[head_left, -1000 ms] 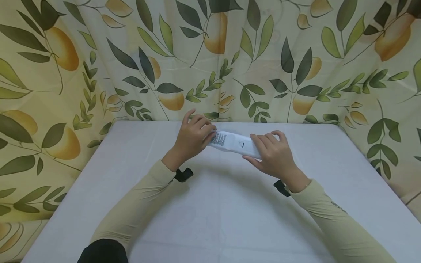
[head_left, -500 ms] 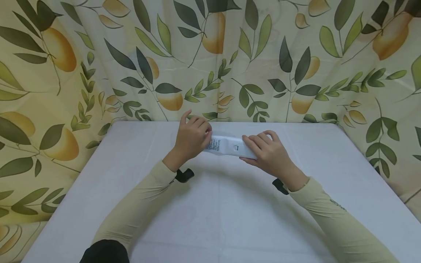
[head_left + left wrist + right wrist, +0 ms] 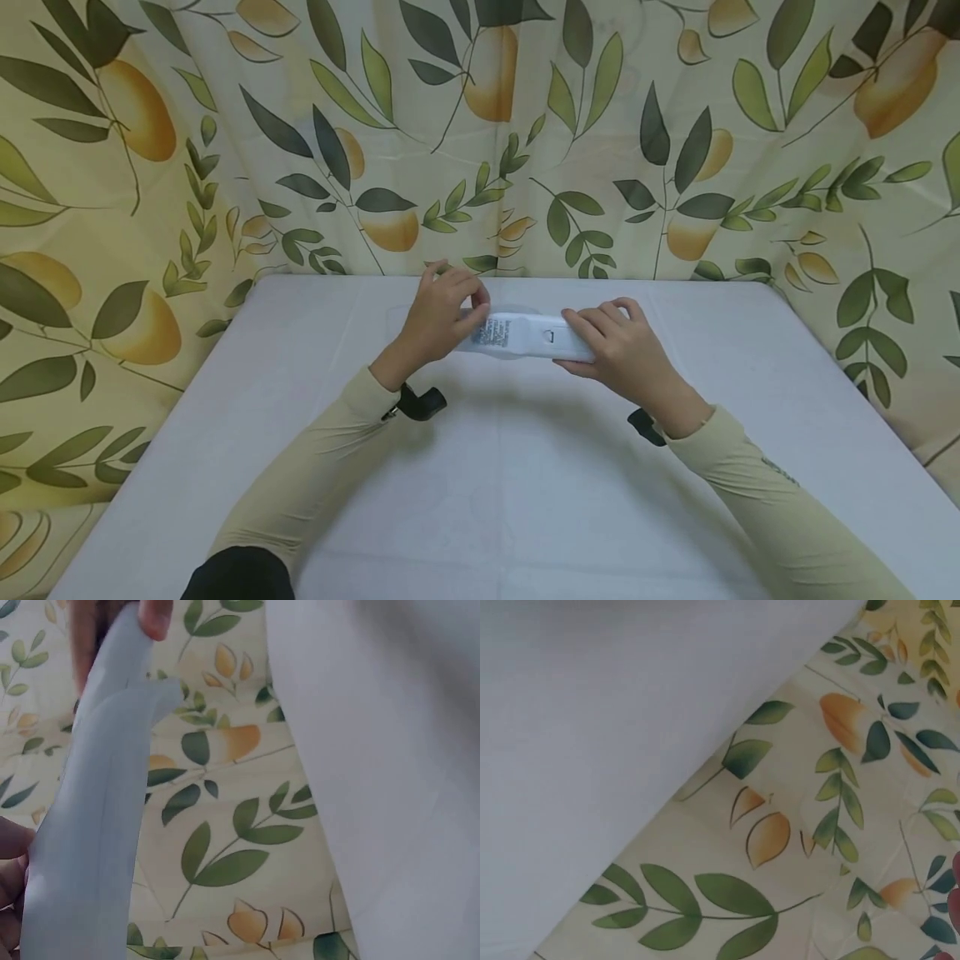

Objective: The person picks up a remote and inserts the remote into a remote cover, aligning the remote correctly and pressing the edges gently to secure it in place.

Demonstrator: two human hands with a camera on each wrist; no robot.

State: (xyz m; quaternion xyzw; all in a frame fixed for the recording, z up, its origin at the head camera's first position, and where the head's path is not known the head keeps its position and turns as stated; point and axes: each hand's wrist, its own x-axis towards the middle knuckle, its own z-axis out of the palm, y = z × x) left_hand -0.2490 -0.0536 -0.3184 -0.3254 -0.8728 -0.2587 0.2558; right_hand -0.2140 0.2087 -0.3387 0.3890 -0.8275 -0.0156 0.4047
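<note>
A long white remote control (image 3: 551, 335), with a printed label and a small latch mark on its upward face, is held above the table in the head view. Clear film of a plastic sleeve (image 3: 517, 309) shows along its edge and past its left end. My right hand (image 3: 626, 350) grips the right end, thumb below and fingers over the top. Near the label, my left hand (image 3: 442, 312) pinches the sleeve between thumb and forefinger. The left wrist view shows the white length side-on, a loose film flap (image 3: 166, 697) sticking out, and fingertips (image 3: 11, 851) at its edge.
A white-covered table (image 3: 498, 500) lies beneath both hands. Behind it hangs a curtain (image 3: 450, 192) printed with leaves and fruit. Black wrist cameras (image 3: 422, 403) sit under both wrists. Mostly tabletop and curtain fill the right wrist view.
The remote first shifts left and tilts level, then moves slightly back right with my right hand. My left hand's raised finger has lowered, and thumb and forefinger meet more closely.
</note>
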